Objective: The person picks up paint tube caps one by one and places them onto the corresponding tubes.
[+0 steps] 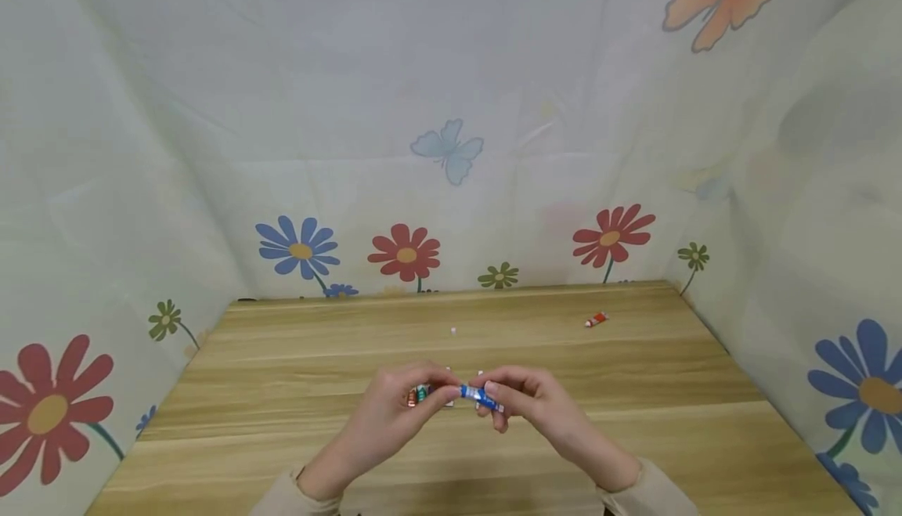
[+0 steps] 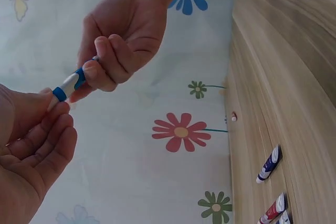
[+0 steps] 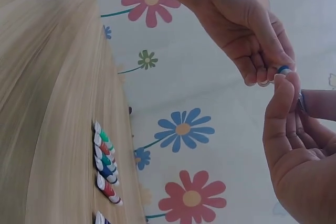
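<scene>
A small blue and white paint tube is held between both hands above the table. The left hand pinches one end between thumb and fingertips; in the left wrist view that end of the tube narrows to a white tip. The right hand grips the other end with thumb and curled fingers. In the right wrist view, fingers cover most of the tube, leaving a bit of blue showing. Behind the left hand, a red tube and a green tube lie on the table, partly hidden.
An orange-red tube lies at the back right of the wooden table. A tiny white piece sits near the back middle. Several tubes lie in a row, among them a red one. Flower-printed cloth surrounds the table.
</scene>
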A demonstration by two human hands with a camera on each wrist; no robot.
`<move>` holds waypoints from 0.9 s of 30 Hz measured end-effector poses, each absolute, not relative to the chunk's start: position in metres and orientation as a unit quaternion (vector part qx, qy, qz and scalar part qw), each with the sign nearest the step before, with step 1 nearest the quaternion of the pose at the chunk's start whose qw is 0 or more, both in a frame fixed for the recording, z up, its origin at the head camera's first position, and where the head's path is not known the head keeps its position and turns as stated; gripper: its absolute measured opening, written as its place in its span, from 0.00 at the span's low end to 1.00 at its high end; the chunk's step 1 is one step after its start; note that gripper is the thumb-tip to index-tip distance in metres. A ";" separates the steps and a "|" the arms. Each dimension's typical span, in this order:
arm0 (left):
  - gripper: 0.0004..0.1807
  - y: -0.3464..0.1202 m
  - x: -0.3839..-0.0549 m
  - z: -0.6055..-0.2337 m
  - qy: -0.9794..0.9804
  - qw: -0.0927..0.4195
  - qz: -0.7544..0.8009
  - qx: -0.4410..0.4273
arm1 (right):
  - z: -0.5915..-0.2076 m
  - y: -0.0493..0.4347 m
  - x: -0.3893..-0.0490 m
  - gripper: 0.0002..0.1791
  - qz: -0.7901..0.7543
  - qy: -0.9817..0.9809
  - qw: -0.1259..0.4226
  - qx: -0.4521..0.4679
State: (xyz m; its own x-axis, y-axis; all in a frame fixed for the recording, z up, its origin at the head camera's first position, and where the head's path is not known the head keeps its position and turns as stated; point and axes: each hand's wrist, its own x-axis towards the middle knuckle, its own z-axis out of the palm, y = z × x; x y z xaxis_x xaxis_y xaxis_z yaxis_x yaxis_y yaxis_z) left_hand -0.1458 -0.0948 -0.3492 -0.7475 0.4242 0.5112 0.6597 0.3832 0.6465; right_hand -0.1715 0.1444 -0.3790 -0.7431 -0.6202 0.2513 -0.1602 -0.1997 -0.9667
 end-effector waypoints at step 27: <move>0.13 -0.085 -0.222 -0.362 -0.841 0.032 -0.492 -0.223 | -0.402 0.143 -0.200 0.17 -0.605 0.763 0.068 -0.218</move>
State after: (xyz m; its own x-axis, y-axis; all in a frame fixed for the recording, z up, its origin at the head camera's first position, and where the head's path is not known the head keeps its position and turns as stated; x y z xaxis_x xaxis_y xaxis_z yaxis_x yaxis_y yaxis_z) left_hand -0.2215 -0.0851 -0.3616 -0.8987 0.3425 0.2739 0.4065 0.4162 0.8133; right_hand -0.2001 0.1426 -0.4019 -0.8959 -0.4143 0.1605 -0.2511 0.1741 -0.9522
